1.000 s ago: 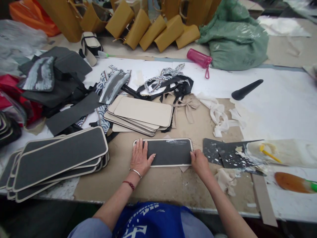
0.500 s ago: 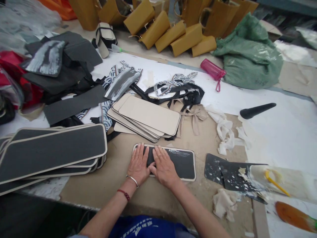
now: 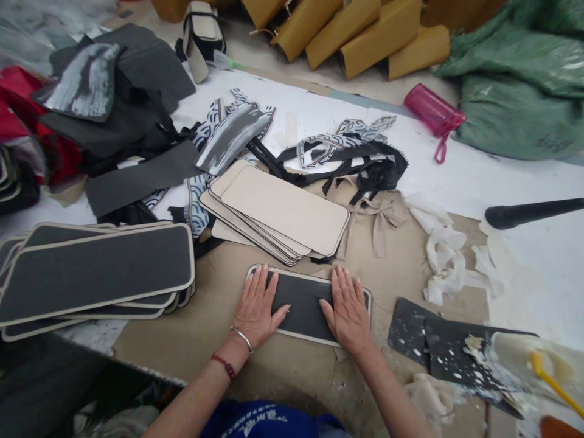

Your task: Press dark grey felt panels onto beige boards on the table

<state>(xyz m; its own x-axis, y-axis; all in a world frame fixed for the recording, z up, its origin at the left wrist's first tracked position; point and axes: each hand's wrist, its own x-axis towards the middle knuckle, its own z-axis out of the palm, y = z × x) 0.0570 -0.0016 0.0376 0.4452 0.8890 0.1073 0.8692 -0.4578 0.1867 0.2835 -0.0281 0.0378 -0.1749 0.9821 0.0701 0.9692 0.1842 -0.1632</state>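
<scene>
A dark rectangular panel with a cream border [image 3: 303, 304] lies flat on the brown board in front of me. My left hand [image 3: 258, 307] rests flat on its left end, fingers stretched out and thumb pointing inward. On its right end my right hand [image 3: 349, 310] presses flat too, fingers extended. Dark surface shows between the two hands. Just behind the panel is a stack of cream panels [image 3: 287, 210] with rounded corners, slightly fanned. To the left lies a pile of dark panels with cream borders [image 3: 103, 274].
At right, a glue-spotted black sheet [image 3: 410, 337] lies beside a container with a yellow handle [image 3: 547, 374]. Behind are fabric scraps [image 3: 378, 164], a black tapered tool [image 3: 533, 213], a pink pouch [image 3: 433, 112], a green sack [image 3: 524, 103] and mustard-coloured pieces [image 3: 378, 39].
My right hand has slid rightward along the panel, away from my left hand, which stays at the left end. The view has shifted slightly closer.
</scene>
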